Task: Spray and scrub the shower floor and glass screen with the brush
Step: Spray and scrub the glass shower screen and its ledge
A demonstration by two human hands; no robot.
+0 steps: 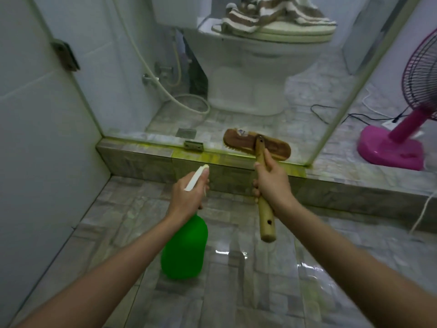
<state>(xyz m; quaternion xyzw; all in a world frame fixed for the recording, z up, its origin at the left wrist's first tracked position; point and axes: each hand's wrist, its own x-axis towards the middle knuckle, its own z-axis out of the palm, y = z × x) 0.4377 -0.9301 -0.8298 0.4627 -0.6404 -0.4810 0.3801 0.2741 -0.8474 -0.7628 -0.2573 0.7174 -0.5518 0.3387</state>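
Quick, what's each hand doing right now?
Left hand: grips the neck of the green spray bottle, a finger along its white nozzle.
Right hand: grips the wooden handle of the scrub brush.

— Dim in here, a flat greenish cast, hardly any shadows.
— Glare only on the wet floor tiles (305, 266). The pink fan (402, 131) looks smeared, and the walls (35, 126) bow at the edges.
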